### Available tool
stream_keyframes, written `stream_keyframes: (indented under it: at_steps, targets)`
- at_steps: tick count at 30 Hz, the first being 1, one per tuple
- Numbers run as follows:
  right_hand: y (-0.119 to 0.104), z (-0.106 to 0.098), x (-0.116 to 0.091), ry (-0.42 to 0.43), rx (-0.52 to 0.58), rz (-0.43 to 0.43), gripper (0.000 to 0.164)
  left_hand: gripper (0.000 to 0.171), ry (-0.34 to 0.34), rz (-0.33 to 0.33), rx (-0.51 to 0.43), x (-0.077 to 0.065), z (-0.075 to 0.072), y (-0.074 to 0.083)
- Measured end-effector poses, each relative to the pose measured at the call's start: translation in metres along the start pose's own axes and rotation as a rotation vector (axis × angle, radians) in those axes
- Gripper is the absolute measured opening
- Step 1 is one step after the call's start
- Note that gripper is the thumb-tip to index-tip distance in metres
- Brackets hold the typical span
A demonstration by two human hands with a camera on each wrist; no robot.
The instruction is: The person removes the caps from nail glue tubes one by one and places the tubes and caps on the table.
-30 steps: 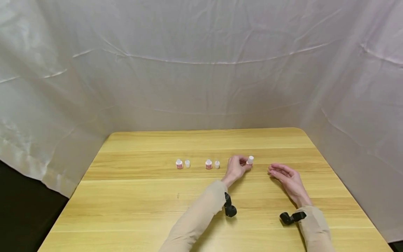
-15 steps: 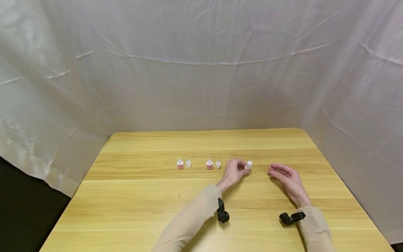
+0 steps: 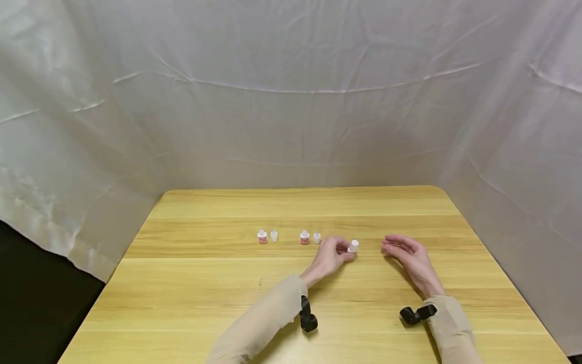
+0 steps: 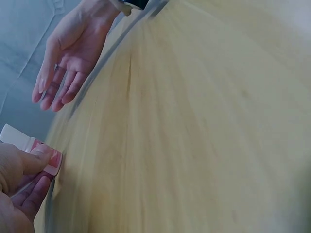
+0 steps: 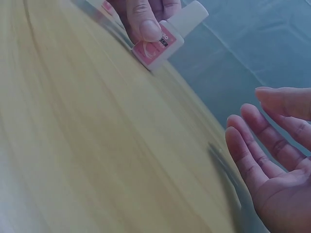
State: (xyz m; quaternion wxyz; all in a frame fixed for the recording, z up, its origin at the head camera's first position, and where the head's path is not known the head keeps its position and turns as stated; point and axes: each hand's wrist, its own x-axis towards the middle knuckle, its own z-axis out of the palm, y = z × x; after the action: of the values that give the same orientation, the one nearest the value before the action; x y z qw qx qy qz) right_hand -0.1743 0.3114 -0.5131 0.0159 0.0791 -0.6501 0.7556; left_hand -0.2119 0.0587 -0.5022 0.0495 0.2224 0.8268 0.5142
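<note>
My left hand [image 3: 328,257] pinches a small glue bottle [image 5: 156,48] between thumb and fingers. The bottle has a pink label and a white cap [image 5: 187,18] on top, and it tilts slightly in the right wrist view. Fingers cover part of its label. My right hand [image 3: 411,258] stays to the right of it, palm turned inward, fingers relaxed and holding nothing. Left of my left hand stand two similar bottles, one [image 3: 304,237] nearer and one [image 3: 262,236] farther, each with a white brush cap beside it.
The nearer loose cap [image 3: 317,237] stands right by my left hand's fingers; the farther cap [image 3: 274,236] is beside the leftmost bottle. A wooden table [image 3: 191,293] lies under everything, with a grey-white curtain [image 3: 291,136] around its back and sides.
My left hand has moved left and toward me with the bottle in its grip. My right hand has shifted slightly left. The two other bottles and loose caps stay standing on the table.
</note>
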Motion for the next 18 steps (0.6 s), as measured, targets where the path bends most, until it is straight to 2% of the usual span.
stream_keyframes:
  at_steps: [9,18]
  targets:
    - [0.0,0.021,0.005,0.008,-0.076,0.082,0.049,0.015,-0.018,-0.029,-0.008,-0.012,-0.012,-0.004]
    - [-0.006,0.048,0.01,-0.022,-0.207,0.107,0.054,0.014,0.014,0.01,-0.039,-0.019,-0.023,-0.013]
